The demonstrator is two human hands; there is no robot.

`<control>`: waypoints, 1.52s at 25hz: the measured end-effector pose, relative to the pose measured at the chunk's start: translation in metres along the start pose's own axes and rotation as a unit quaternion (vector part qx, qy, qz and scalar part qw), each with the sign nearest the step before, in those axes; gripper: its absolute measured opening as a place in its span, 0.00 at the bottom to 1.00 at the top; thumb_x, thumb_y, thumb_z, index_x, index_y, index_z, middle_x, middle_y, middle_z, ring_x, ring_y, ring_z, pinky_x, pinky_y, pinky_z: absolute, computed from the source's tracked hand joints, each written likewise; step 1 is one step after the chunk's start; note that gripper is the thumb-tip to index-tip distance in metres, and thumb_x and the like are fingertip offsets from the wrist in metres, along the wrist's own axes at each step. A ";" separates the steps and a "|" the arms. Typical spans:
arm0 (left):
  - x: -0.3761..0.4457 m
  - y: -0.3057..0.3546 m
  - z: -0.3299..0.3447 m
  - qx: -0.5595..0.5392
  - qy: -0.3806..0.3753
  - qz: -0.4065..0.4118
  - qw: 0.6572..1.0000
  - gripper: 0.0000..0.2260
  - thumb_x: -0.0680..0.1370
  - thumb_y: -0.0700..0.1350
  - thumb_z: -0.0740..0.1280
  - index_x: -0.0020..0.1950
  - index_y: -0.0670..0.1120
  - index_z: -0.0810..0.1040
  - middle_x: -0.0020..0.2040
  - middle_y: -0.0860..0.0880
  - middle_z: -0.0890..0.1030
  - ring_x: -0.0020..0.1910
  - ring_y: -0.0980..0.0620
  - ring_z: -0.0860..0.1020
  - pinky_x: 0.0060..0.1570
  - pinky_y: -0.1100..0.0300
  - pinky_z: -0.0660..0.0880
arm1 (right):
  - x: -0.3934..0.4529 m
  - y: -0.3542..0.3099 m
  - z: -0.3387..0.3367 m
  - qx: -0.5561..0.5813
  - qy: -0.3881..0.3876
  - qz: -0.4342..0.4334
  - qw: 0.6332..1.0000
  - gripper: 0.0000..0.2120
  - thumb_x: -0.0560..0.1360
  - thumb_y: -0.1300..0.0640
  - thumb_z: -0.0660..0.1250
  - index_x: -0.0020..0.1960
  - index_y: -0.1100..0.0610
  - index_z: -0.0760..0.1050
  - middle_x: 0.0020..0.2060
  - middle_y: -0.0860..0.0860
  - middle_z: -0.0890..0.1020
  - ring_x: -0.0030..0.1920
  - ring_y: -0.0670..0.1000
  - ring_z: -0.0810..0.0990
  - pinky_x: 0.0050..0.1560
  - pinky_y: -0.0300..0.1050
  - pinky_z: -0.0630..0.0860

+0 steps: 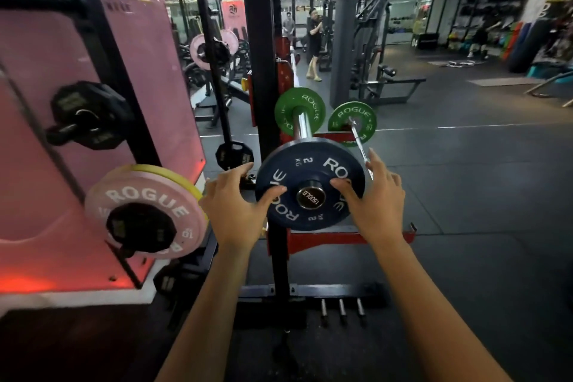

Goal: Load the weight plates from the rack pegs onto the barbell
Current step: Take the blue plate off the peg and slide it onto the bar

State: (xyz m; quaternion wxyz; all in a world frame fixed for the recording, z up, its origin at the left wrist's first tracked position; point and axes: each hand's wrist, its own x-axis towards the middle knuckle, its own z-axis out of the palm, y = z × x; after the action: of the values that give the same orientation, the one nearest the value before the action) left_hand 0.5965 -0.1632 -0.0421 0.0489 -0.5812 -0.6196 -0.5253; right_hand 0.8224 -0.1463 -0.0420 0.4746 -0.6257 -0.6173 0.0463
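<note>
- Blue plate [310, 184] sits on the barbell [301, 124] sleeve end, green plate [299, 111] further in
- Left hand [237, 206] and right hand [373, 198] press its face, fingers spread
- Pink plate [145, 211] hangs on a rack peg

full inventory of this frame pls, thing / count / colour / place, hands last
blue plate: 1, dark blue, marked 2 KG, on the barbell sleeve end, nearest the camera
barbell: 1, silver, on the red rack arms
green plate: 2, green; one further along the sleeve, second to its right on another bar
pink plate: 1, pink, on a rack peg at left, yellow plate behind it
black plates: several, black, on pegs at left
pegs: 3, silver, at the rack base
people: a few, in the background
left hand: fingers spread on the blue plate's left edge
right hand: fingers spread on its right edge
</note>
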 end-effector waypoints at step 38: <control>0.232 -0.092 0.231 -0.066 -0.041 -0.092 0.993 0.40 0.62 0.76 0.70 0.66 0.53 0.72 0.63 0.49 0.76 0.64 0.45 0.71 0.59 0.38 0.72 | 0.262 0.054 0.181 -0.005 0.028 0.052 0.998 0.39 0.68 0.28 0.66 0.66 0.57 0.69 0.58 0.53 0.79 0.59 0.53 0.75 0.56 0.56 0.76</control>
State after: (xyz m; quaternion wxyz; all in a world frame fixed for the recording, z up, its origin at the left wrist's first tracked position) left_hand 0.5787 0.1764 -0.0431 -0.0641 -0.5447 -0.6359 -0.5430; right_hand 0.8063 0.1757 -0.0373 0.4857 -0.6604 -0.5704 0.0504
